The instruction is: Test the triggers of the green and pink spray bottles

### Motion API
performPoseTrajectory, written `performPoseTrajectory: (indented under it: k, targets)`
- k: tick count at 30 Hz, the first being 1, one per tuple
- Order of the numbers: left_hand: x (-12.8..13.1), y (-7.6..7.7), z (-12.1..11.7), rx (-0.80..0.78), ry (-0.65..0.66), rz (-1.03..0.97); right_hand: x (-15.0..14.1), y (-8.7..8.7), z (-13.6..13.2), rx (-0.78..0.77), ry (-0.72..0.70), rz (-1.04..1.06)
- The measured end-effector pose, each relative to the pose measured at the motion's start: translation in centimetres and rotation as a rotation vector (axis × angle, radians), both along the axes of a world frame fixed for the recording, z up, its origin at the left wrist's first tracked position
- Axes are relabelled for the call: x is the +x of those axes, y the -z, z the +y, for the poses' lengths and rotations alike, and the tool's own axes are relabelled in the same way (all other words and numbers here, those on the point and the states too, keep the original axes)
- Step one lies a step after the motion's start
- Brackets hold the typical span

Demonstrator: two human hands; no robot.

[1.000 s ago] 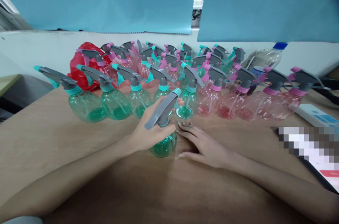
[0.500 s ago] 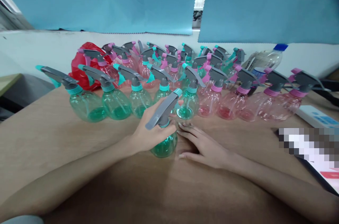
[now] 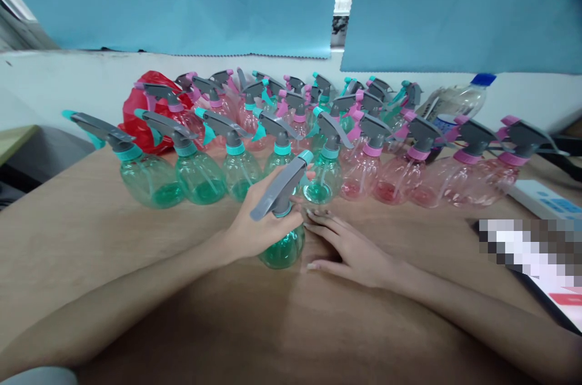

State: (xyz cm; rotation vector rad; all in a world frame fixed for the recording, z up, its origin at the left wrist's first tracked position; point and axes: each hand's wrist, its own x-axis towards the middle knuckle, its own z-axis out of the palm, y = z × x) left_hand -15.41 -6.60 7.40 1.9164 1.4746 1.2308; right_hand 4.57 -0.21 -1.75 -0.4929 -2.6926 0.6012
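Observation:
My left hand (image 3: 257,224) is wrapped round the neck of a green spray bottle (image 3: 282,245) with a grey trigger head, which stands upright on the wooden table (image 3: 136,251). My right hand (image 3: 350,245) lies flat on the table right beside that bottle, fingers stretched out and touching its base. Just behind stand rows of several green spray bottles (image 3: 200,173) on the left and pink spray bottles (image 3: 400,179) on the right, all with grey trigger heads.
A red plastic bag (image 3: 140,112) lies behind the bottles at the back left. A clear water bottle with a blue cap (image 3: 459,100) lies at the back right. A white remote-like device (image 3: 545,200) and a blurred-out item sit at the right. Blue blinds hang behind.

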Motion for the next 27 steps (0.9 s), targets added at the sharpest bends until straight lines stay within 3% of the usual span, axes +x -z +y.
performPoseTrajectory:
  k: [14, 27]
  targets:
    - [0.34, -0.72, -0.12, -0.042, 0.018, -0.046, -0.01, -0.16, -0.09, -0.014, -0.003, -0.008]
    - [-0.02, -0.59, -0.05, 0.049, -0.066, 0.142, -0.03, -0.26, -0.05, -0.001, -0.006, -0.026]
